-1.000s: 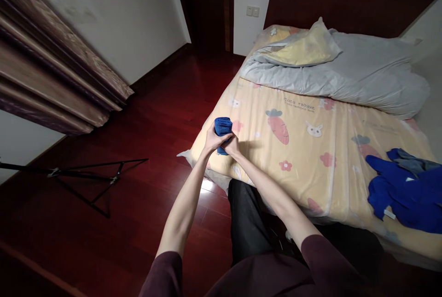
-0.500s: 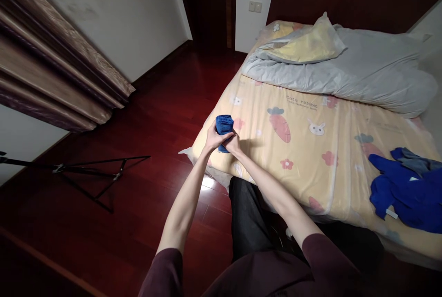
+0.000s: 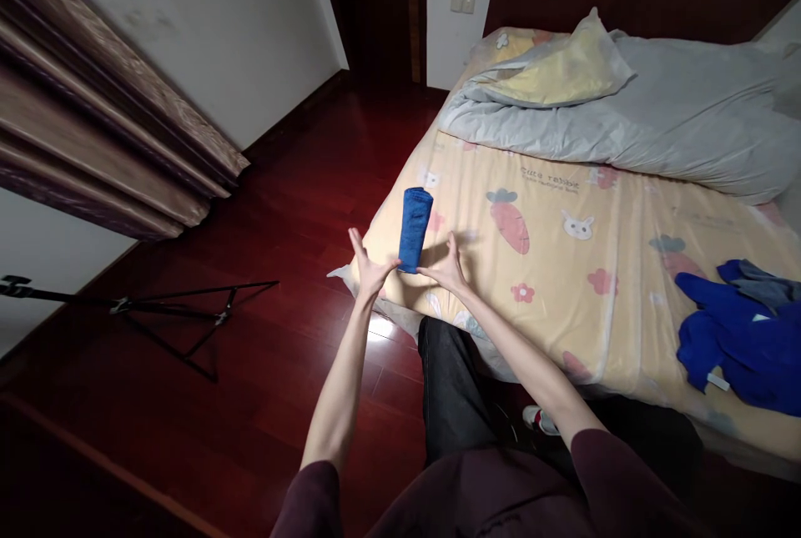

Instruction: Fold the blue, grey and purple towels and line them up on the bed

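Note:
On the near left corner of the bed is a blue folded cloth bundle (image 3: pixel 414 231), narrow and rolled-looking; whether it lies flat or stands on end I cannot tell. My left hand (image 3: pixel 370 271) is open at its left, fingers spread away and the thumb tip at the bundle's lower edge. On the other side my right hand (image 3: pixel 450 271) is also open, its thumb reaching the lower right corner. Neither hand is wrapped round the bundle.
The bed has a yellow sheet (image 3: pixel 551 271) with carrots and rabbits. A grey quilt (image 3: pixel 682 113) is heaped near the headboard. Crumpled blue clothing (image 3: pixel 744 346) lies at the right. A black tripod (image 3: pixel 188 313) stands on the red floor, below a curtain (image 3: pixel 106 121).
Both hands have let go of the blue bundle and spread apart to either side. It was gripped between them before; now its whole length shows on the bed.

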A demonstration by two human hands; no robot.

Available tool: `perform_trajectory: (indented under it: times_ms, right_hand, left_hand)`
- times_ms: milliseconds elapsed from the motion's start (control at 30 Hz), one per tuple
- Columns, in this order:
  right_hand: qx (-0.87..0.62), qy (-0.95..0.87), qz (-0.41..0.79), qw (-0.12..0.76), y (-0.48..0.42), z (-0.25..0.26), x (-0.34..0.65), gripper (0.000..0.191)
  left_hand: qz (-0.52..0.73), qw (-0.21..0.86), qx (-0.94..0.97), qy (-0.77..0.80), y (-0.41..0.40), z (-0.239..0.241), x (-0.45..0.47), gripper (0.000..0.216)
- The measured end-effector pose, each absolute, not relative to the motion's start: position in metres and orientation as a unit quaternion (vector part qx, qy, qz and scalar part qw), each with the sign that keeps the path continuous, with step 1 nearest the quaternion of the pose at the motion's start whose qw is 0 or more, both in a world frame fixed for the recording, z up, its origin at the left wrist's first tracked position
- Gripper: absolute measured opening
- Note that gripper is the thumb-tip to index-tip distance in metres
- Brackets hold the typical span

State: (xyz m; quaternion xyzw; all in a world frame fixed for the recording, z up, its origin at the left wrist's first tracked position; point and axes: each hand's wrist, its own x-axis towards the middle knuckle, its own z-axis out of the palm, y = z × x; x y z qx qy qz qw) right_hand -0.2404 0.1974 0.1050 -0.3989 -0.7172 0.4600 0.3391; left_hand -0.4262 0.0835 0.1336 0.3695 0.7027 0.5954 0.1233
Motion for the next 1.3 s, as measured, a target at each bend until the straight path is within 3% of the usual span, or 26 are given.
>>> perform_trajectory:
  times_ms: [133,300,467,767,1000,1133,1300]
  right_hand:
    - [-0.465,-0.683,0.469,0.314,0.174,0.067,-0.142,0.118]
    - [-0.552,-0.571,0.492,0.357,0.111,0.022,0.011,0.080]
    - [-0.673,-0.454,0.404,0.422,0.062,0.020,0.139,0.048]
    - [-0.733,-0.446,0.262,0.443,0.122,0.081,0.302,0.049]
    - [-0.769,-0.514,0.121,0.360,0.231,0.130,0.396,0.050]
    - [-0.811,-0.490,0.134,0.292,0.272,0.133,0.415,0.051]
    - [-0.810,-0.475,0.151,0.311,0.289,0.124,0.416,0.056]
  left_hand:
    - [0.565,0.091,0.293,0.765,0.011,0.099,-0.343,0.107]
    - [0.343,0.286,0.416,0.792,-0.091,0.043,-0.180,0.071]
    - [0.224,0.250,0.485,0.808,-0.128,0.030,-0.133,0.058]
    - [0.151,0.230,0.564,0.778,-0.088,0.024,-0.164,0.061]
    - [0.078,0.181,0.526,0.828,-0.080,0.028,-0.133,0.061]
    - [0.049,0.152,0.513,0.843,-0.079,0.034,-0.115,0.062]
    - [0.037,0.125,0.524,0.841,-0.082,0.033,-0.109,0.061]
